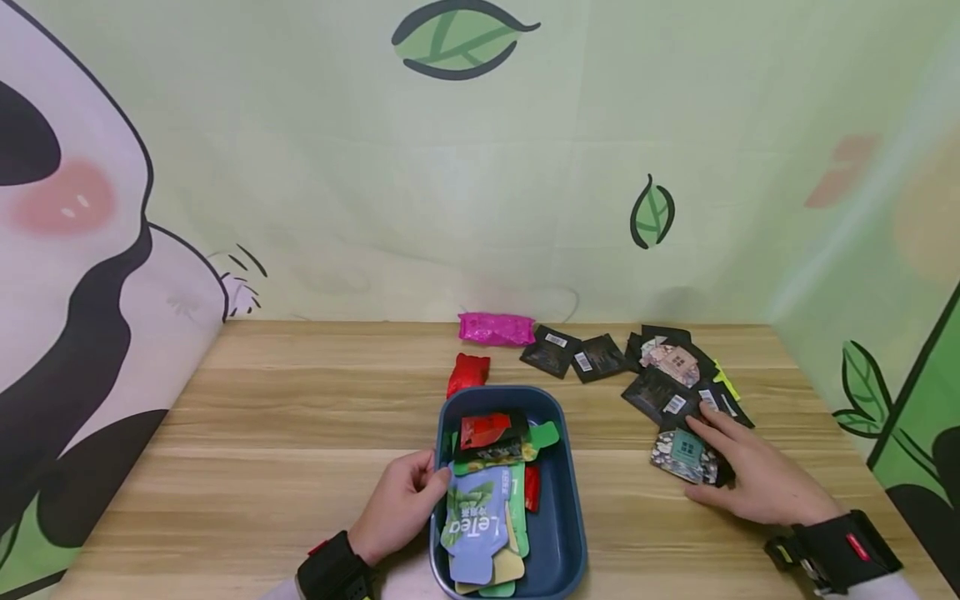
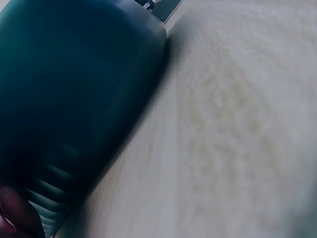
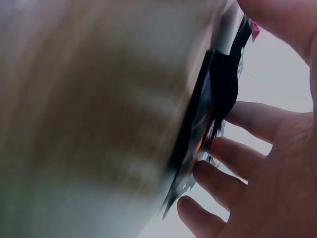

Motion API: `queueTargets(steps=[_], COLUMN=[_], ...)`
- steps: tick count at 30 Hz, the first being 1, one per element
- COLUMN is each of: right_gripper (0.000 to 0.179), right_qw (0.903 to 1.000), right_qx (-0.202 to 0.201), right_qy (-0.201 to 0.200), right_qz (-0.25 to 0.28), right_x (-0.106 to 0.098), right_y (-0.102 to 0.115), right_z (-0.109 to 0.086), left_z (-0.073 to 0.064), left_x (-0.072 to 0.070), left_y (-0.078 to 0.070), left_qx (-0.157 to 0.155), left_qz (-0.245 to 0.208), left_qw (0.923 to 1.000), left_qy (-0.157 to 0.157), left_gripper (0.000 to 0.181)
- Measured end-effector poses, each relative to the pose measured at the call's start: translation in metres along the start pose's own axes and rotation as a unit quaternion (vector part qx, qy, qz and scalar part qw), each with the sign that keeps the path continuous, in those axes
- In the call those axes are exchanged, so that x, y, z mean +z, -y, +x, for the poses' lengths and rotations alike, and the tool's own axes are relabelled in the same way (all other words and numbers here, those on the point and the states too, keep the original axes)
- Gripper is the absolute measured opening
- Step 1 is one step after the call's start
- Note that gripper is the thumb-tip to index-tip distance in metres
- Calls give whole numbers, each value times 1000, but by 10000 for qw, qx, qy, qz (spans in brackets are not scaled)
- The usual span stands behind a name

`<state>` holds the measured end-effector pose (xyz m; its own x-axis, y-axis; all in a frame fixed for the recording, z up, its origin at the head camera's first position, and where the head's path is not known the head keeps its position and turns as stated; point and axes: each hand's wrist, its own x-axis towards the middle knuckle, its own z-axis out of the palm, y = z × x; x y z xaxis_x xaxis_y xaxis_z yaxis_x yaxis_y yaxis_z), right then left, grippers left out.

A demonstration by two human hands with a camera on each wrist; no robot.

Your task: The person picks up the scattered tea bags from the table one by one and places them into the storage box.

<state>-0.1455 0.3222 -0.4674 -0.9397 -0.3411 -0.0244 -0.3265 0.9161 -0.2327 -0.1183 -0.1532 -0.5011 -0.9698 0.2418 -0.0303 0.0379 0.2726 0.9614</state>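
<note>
My left hand (image 1: 401, 504) pinches the left wall of a dark blue bin (image 1: 570, 533), its thumb at the rim. In the left wrist view the bin's outer wall (image 2: 84, 74) fills the upper left. Inside lie a lilac pouch (image 1: 476, 521), a red packet (image 1: 483, 431) and several green and tan packets. On the right, my right hand (image 1: 765, 475) touches black sachets with spread, relaxed fingers; a sachet with a teal label (image 1: 686, 454) lies by the thumb and another black sachet (image 1: 660, 396) at the fingertips. The right wrist view shows the fingertips against the sachets' edges (image 3: 198, 119).
Behind the bin lie a red packet (image 1: 468, 372) and a shiny pink packet (image 1: 497, 329). Two black sachets (image 1: 551, 351) sit between these and the sachet pile (image 1: 675, 358), where a yellow edge (image 1: 726, 379) pokes out. A printed cloth backdrop (image 1: 337, 167) stands along the wooden table's (image 1: 300, 433) far edge.
</note>
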Motion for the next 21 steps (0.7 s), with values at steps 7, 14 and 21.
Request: queueTargets(steps=[7, 14, 21], right_gripper=[100, 93, 80], right_qw=[9999, 9995, 9986], right_qx=[115, 82, -124], right_qy=[-67, -255, -508], right_qz=[-90, -159, 7], right_x=[-2, -1, 0], right_y=[2, 4, 7], right_z=[2, 3, 5], left_z=[0, 0, 1], left_x=[0, -1, -1], left_y=[0, -1, 0], left_qx=[-42, -45, -42], left_qz=[-18, -10, 30], left_qw=[10000, 10000, 10000], left_qy=[46, 52, 30], left_gripper=[26, 27, 29])
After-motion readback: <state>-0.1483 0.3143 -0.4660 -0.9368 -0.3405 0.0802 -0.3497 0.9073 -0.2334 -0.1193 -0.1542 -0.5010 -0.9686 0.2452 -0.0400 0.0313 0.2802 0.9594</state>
